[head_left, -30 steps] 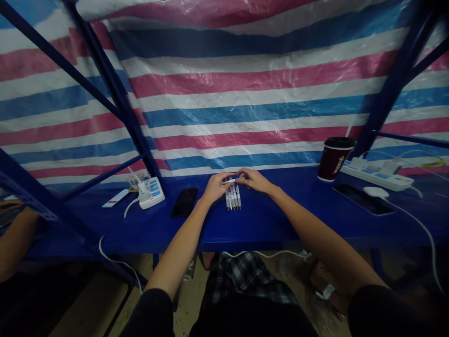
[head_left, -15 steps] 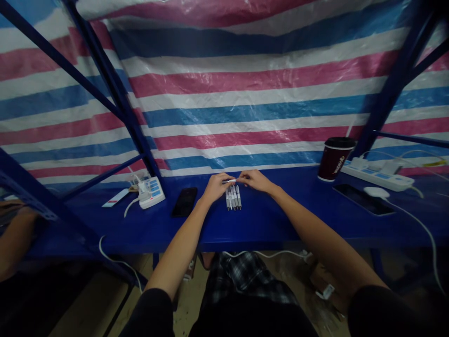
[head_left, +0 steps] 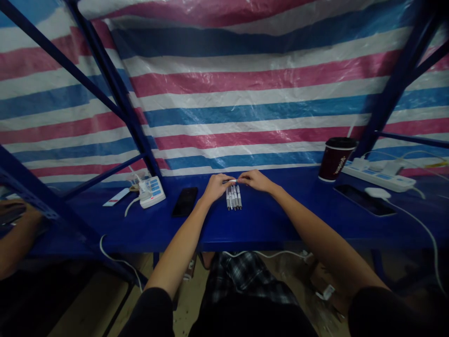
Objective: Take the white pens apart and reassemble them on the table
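Observation:
Between my two hands lies a slim white pen, held sideways just past the far ends of a row of pens. My left hand pinches its left end. The fingertips of my right hand are closed on its right end. Several white-and-grey pens lie side by side on the blue table, their darker tips toward me. My fingers hide most of the held pen.
A black phone and a white power strip lie left. On the right are a dark lidded cup with a straw, another power strip, a phone and a white charger. Another person's arm shows far left.
Both hands stay nearly in place, the pen still between them. At far left, the other person's hand has shifted slightly.

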The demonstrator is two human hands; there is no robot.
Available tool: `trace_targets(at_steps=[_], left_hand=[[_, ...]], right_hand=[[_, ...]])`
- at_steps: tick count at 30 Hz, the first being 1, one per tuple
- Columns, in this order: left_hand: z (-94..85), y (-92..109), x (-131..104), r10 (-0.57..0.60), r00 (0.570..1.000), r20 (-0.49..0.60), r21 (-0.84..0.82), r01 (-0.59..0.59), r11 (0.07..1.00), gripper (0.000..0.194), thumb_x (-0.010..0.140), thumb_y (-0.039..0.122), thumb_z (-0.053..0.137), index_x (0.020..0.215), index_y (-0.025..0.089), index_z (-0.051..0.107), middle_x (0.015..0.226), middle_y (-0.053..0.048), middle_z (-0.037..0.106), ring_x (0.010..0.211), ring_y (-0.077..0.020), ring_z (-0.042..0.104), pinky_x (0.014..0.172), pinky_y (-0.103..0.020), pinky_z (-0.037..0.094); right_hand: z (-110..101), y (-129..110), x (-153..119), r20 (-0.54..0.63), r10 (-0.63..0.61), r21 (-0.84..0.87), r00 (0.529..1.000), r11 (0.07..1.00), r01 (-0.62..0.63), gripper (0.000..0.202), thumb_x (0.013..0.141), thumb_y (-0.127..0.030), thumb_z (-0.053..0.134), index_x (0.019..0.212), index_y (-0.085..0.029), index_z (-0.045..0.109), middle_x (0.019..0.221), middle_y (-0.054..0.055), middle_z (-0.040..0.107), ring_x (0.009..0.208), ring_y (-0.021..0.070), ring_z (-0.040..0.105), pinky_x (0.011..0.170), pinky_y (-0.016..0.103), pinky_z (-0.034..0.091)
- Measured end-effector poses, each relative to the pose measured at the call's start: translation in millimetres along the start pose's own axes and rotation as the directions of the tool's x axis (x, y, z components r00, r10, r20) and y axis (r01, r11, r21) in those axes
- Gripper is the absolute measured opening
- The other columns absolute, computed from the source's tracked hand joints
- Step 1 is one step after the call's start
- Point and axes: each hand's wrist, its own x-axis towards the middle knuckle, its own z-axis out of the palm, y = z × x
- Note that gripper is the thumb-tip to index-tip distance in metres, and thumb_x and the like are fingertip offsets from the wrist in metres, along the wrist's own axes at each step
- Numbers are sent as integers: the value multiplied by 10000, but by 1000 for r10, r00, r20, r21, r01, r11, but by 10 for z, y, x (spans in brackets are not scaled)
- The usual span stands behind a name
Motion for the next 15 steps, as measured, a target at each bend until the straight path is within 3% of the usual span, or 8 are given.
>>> trace_targets(at_steps=[3,7,9,11,13,15], left_hand=[[1,-12,5,48,999,19,25,-49,998,176,931,327,700,1027,260,832,979,-51,808,910,-233,719,843,-342,516],[-10,-10,21,102,993,51,110,-107,988,191,959,369,669,1020,284,828,975,-51,804,940,-243,693,917,-389,495],[-26,1,32,111,993,-26,157,-106,982,186,945,387,689,1043,295,817,1028,-51,794,1069,-270,651,1031,-454,446],[-45,9,43,102,977,-185,160,-73,984,297,919,404,721,1191,294,767,1217,-70,744,1246,-295,565,1125,-507,374],[-57,5,52,62,949,-309,81,-38,996,498,909,412,732,1383,286,649,1394,-101,646,1341,-299,507,1151,-515,358],[-55,-14,59,-9,948,-318,-60,-11,998,603,916,407,720,1482,286,549,1416,-118,626,1327,-291,539,1117,-495,407]], right_hand=[[-7,11,11,12,21,24,1000,999,-21,261,943,-326,598,861,-137,758,758,49,697,701,170,592,693,285,392],[39,64,-2,102,137,234,985,959,-157,315,975,-400,571,832,-140,679,618,-4,588,498,116,493,547,261,384],[76,68,-18,202,165,402,965,885,-236,314,993,-443,556,896,-152,624,614,-5,604,439,108,486,489,252,396],[107,39,-34,318,121,547,940,787,-286,308,1005,-473,554,994,-166,570,714,46,700,490,131,585,512,258,469],[129,-16,-45,401,40,633,915,710,-308,321,1002,-492,580,1057,-180,525,864,107,765,627,164,689,603,278,546],[144,-69,-49,437,-21,668,899,677,-309,341,989,-504,613,1054,-184,514,939,132,779,733,180,727,679,293,578]])
